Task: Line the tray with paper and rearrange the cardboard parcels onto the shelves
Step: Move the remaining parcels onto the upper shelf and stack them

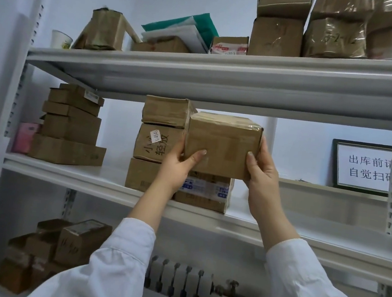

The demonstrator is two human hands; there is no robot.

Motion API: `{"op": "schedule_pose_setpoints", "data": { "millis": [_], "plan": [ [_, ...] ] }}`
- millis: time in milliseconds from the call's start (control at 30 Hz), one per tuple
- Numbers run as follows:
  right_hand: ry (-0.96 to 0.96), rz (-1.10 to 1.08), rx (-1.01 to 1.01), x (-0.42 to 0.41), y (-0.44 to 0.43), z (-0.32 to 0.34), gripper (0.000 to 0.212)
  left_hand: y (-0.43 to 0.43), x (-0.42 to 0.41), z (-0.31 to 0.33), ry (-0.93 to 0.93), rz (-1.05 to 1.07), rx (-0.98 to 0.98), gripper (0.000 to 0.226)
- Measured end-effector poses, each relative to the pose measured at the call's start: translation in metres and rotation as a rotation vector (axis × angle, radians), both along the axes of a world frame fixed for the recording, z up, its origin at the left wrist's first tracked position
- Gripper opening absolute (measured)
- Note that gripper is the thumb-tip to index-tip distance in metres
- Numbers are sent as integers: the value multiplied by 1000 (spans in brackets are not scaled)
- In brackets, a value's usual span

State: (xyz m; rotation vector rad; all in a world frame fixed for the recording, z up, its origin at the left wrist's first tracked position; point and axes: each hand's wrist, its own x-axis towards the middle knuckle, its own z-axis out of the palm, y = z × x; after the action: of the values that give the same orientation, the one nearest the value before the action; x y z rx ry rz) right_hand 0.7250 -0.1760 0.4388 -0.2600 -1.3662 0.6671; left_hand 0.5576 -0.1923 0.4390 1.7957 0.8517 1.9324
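Obs. via head cam: both hands hold one cardboard parcel [222,146] at the middle shelf [87,177], approx. mid-span and near its front edge. The L hand [178,163] grips the parcel's left side, thumb laid across the front face, fingers round the side and out of view. The R hand [261,173] grips the right side, thumb on the front face near the lower right corner, fingers wrapped behind. The parcel is level, brown, w/ clear tape over the top. It is directly above a blue-taped parcel [204,193] standing at the shelf's front edge; I cannot tell whether the two touch. Just beside it on the left stands a stack of three parcels [158,141], the middle one bearing handwritten characters and a small white label. Toward the shelf's left end is a second stack of flat parcels [69,128], w/ a pink pack [24,137] beside it near the left upright. At the right end, against the back wall, is a framed sign [370,169]. On the top shelf [224,70]: paper cup [60,39] at the left end, teal and white mailers [192,29] on a box mid-shelf, and larger parcels stacked at the right end. Lowest level, left end: more parcels [54,252], w/ a radiator [173,281] behind. White sleeves [112,261] cover both forearms.
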Motion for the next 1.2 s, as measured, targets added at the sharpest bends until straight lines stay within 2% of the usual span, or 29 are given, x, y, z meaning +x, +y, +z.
{"op": "schedule_pose_setpoints", "data": {
  "millis": [200, 333, 400, 467, 500, 567, 600, 733, 900, 1067, 1200],
  "plan": [
    [-34, -42, -38, -8, 31, -3, 54, 35, -11, 0, 15, 3, -74, 46],
    [-134, -109, -60, -16, 51, 2, 60, 56, -18, 12, 46, 40, -81, 54],
    [-144, -161, -84, -21, 56, 4, 51, 64, -22, 17, 38, 49, -91, 55],
    [-183, -273, -85, -28, 63, 5, 31, 72, -24, 19, 33, 76, -99, 59],
    [-205, -327, -88, -31, 69, 4, 36, 76, -25, 20, 42, 104, -104, 63],
    [-222, -348, -119, -31, 82, 0, 61, 82, -25, 19, 64, 188, -132, 68],
    [-222, -351, -130, -31, 85, -1, 65, 84, -25, 18, 75, 233, -149, 69],
    [-189, -267, -173, -32, 88, -5, 48, 88, -22, 14, 112, 282, -192, 60],
    [-166, -240, -215, -33, 102, -14, 50, 86, -11, 10, 95, 276, -211, 56],
    [-164, -218, -214, -29, 104, -16, 51, 87, -7, 10, 105, 360, -189, 57],
    [-185, -246, -214, -31, 101, -17, 73, 90, -7, 6, 93, 428, -164, 55]
  ]
}}
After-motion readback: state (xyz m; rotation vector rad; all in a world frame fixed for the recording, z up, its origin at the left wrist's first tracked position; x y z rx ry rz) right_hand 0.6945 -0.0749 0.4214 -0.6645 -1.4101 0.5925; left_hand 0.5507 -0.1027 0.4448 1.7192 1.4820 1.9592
